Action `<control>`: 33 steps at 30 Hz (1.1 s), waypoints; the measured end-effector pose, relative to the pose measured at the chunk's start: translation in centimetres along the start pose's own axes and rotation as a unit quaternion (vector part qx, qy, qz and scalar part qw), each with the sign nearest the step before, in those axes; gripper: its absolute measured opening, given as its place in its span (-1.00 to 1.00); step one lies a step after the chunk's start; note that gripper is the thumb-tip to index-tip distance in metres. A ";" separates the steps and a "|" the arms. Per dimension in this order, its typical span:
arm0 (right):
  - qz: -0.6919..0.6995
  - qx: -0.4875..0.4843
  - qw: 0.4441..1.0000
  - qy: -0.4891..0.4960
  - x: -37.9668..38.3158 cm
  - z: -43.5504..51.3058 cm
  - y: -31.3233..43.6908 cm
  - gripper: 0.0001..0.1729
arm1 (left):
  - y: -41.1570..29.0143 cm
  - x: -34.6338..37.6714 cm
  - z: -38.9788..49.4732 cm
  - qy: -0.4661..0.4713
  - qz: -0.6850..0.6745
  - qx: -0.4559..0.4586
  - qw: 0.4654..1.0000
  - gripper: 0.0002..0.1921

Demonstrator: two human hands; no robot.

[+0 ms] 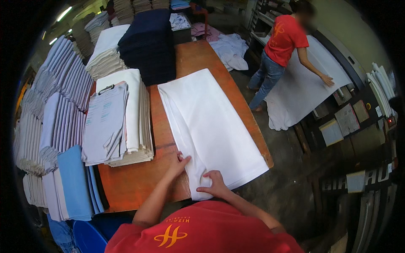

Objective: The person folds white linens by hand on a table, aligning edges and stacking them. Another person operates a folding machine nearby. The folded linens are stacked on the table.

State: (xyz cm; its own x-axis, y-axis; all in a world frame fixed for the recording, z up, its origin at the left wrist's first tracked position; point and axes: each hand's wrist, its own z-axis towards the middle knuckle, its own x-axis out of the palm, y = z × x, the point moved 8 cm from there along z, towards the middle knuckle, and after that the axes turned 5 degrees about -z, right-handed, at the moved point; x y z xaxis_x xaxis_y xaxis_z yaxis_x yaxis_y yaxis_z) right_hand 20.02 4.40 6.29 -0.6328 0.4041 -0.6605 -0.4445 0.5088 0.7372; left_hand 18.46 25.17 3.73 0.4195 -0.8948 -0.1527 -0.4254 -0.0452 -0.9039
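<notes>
A folded white cloth (215, 123) lies lengthwise on the orange-brown wooden table (133, 186), its near corner reaching the front edge. My left hand (178, 164) is at the cloth's left edge, thumb on top and fingers curled at the edge. Lower and to the right, my right hand (215, 185) pinches the cloth's near left part between thumb and fingers, where a fold rises. The left side of the cloth has a loose, slightly rumpled layer. Both hands touch the cloth.
Left of the cloth, a clipboard with written papers (106, 123) rests on a white cloth stack (136, 110). Behind stands a dark navy cloth stack (147, 47). A blue folded cloth (76, 183) hangs by the table's left edge. At right, a co-worker (284, 41) handles a white sheet (300, 91) at a machine.
</notes>
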 end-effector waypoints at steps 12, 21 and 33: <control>-0.225 -0.136 0.965 0.011 1.5 -4.4 3.7 -0.27 | -4.0 -5.8 27.1 -0.090 -0.270 -0.073 0.956 -0.24; -0.033 -0.102 0.994 0.005 -1.1 -6.3 1.9 -0.34 | -7.3 -13.9 33.5 -0.202 -0.398 0.111 0.888 -0.42; -0.079 0.064 0.995 0.014 -0.7 -2.9 2.8 -0.25 | -5.4 -18.5 42.4 -0.192 -0.090 -0.022 0.977 -0.40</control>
State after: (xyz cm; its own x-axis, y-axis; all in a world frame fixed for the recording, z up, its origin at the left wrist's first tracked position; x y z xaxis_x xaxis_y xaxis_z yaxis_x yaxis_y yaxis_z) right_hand 17.36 3.41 9.24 -0.5799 0.2899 -0.7614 -0.4566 0.6584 0.5984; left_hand 47.01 60.82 -5.48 0.7571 -0.6383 -0.1395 -0.3480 -0.2132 -0.9130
